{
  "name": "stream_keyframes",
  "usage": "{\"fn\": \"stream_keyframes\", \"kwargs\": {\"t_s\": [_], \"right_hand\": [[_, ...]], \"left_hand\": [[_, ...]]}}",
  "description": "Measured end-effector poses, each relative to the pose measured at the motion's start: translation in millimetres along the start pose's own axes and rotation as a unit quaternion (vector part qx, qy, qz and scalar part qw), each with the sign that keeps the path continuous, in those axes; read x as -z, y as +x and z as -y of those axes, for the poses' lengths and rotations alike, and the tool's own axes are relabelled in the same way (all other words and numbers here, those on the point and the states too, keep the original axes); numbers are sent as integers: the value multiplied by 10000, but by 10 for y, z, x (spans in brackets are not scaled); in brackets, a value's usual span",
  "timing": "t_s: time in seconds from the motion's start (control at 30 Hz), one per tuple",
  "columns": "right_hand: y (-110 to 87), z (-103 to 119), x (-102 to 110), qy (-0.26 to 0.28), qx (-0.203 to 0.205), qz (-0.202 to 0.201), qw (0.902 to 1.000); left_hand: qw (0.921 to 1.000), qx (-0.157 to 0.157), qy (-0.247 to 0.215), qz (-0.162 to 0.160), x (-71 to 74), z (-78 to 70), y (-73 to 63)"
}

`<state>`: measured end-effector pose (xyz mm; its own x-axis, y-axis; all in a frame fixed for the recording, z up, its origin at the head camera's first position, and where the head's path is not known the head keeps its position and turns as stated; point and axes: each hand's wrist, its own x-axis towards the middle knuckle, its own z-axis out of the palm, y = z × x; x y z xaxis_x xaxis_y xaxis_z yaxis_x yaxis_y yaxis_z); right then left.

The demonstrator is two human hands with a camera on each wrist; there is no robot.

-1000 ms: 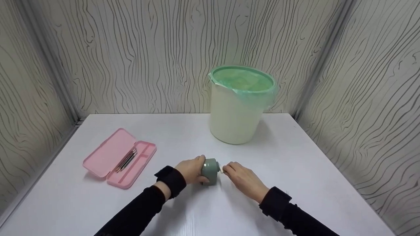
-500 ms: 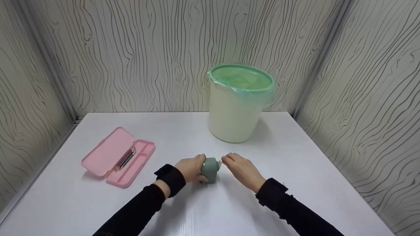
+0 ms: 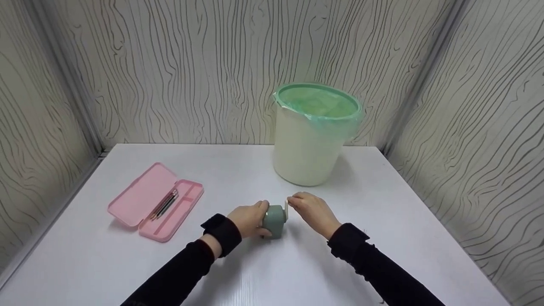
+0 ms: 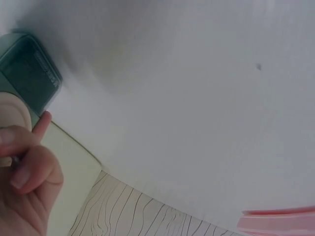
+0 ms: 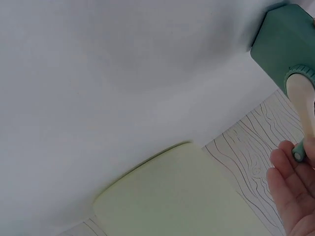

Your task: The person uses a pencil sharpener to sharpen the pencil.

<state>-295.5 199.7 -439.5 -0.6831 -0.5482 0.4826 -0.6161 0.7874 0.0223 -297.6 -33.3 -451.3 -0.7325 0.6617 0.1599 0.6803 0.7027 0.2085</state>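
A green crank pencil sharpener lies between both hands on the white table. My left hand grips its left side, thumb at the near edge and fingers at the far edge. In the left wrist view, the sharpener's dark see-through window and a round cream part sit beside the curled fingers. My right hand pinches the end of the cream crank handle, which points away from me in the head view. A small green knob shows at the fingertips in the right wrist view.
An open pink pencil case with several pencils lies at the left of the table. A tall pale bin with a green rim and a green bag lining stands behind the hands, right of centre. Patterned walls enclose the table.
My right hand has moved away from me and swung the crank handle round, from pointing toward me to pointing away. My left hand keeps its grip on the sharpener.
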Motion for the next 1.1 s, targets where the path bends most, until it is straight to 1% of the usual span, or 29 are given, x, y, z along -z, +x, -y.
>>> {"fn": "stream_keyframes", "kwargs": {"t_s": [0.13,0.4,0.6,0.7,0.8,0.93,1.1], "right_hand": [[41,-13,-8,69,-47,-8,10000],[89,-17,-63,-6,-57,54,10000],[95,-14,-112,-9,-129,94,9999],[98,-17,-129,-14,-122,116,9999],[108,-16,-130,45,-130,156,9998],[116,-16,-127,88,-142,172,9997],[139,-26,-130,79,-124,113,9998]], "left_hand": [[10000,28,68,-34,-10,1,11],[9997,210,61,57,-31,-11,11],[9997,211,59,-118,-99,-1,1],[9996,174,79,-228,-118,-1,-15],[9995,148,65,-272,-125,1,-24],[9996,148,53,-235,-115,-1,-26],[9996,253,-70,-70,-72,-13,-21]]}}
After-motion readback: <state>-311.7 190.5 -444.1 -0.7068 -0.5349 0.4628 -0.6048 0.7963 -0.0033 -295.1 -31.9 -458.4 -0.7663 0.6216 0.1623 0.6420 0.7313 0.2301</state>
